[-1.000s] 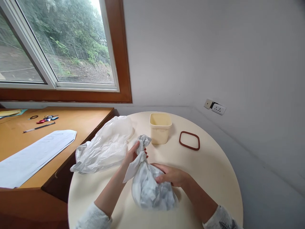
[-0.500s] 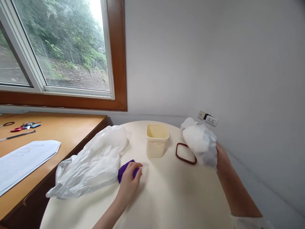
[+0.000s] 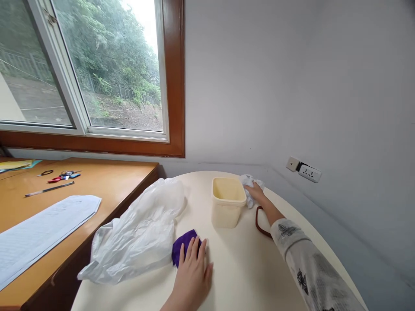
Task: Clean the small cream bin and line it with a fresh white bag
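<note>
My left hand [image 3: 193, 274] lies flat with fingers stretched, its fingertips on a folded purple cloth [image 3: 183, 245]. Left of it, a white plastic bag [image 3: 139, 237] is spread out on the round cream table [image 3: 233, 276]. In the middle stands an upright cream square bin [image 3: 227, 214], open at the top. Just behind its right side, my right hand [image 3: 256, 192] is closed on a bunched white plastic bag [image 3: 249, 201], fingertips partly hidden in it. A brown rounded frame [image 3: 259, 224] lies near my right forearm, which covers part of it.
At the left stands a wooden desk [image 3: 129, 172] with papers [image 3: 55, 229], a pen [image 3: 48, 189] and keys [image 3: 66, 175]. A wall socket [image 3: 309, 172] sits beyond the table's right edge. The window [image 3: 119, 65] is at the back left.
My right hand has moved left and down with the bunched bag, from above the right edge to beside the bin. My left hand has flattened out on the cloth. The view has shifted.
</note>
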The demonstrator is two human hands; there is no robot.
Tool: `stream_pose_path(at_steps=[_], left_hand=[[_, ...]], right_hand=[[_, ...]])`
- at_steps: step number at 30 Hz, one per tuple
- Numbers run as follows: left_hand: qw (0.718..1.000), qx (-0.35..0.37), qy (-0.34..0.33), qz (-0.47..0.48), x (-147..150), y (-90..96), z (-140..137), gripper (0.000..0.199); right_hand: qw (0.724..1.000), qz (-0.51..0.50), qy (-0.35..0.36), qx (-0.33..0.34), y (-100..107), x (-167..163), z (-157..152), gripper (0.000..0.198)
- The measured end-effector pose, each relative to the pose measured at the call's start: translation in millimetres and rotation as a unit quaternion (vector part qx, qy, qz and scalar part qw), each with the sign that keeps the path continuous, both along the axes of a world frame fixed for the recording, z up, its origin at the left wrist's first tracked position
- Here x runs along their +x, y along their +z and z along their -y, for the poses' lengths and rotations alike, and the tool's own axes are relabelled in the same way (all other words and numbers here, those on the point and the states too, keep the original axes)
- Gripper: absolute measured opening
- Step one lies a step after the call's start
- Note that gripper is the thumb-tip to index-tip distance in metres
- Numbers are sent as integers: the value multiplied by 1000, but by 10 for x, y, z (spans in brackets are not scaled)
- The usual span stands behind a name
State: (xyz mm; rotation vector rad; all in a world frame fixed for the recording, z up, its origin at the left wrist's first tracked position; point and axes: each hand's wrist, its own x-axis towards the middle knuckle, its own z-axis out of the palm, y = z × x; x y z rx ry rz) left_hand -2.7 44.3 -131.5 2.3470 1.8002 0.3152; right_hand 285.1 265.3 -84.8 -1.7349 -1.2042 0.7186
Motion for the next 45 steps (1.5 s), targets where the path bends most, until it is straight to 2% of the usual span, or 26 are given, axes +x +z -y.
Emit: stream_pose_path(at_steps=[2, 4, 6, 8, 14, 21, 24, 28, 31, 35, 40, 45], left_hand=[[1000, -6, -1, 2, -4, 13, 5, 54], [1000, -10, 0, 4, -3, 32, 10, 54], [1000, -8, 4, 2, -1, 63, 17, 53], [1000, -3, 14, -4, 2, 109, 28, 52], [998, 35, 57, -15, 8, 285, 52, 41], [998, 25, 61, 11, -98, 289, -45, 40], [998, -16, 62, 3, -162, 247, -109, 44], [998, -26, 61, -11, -194, 225, -144, 44], [998, -22, 61, -22, -187, 236, -134, 43], [996, -16, 71, -46, -173, 247, -114, 39], [995, -32, 68, -59, -175, 229, -117, 37], [996, -2, 69, -56, -209, 217, -141, 27]], right_hand=[[1000, 23, 6, -9, -101, -68, -51, 40], [999, 38, 9, -10, -162, -87, -59, 55], [999, 48, 4, -5, -176, -57, -30, 67], [998, 55, -12, 8, -147, 12, 35, 71], [989, 75, -67, 108, 7, 176, 452, 55], [971, 88, -42, 219, -34, -155, 1028, 35], [947, 115, -17, 300, -47, -365, 1183, 30], [895, 196, 26, 400, 31, -600, 1312, 31], [872, 275, 69, 400, 110, -712, 1363, 37], [852, 352, 99, 375, 145, -775, 1389, 35], [839, 352, 126, 395, 121, -801, 1473, 20], [812, 354, 177, 428, 80, -790, 1705, 16]])
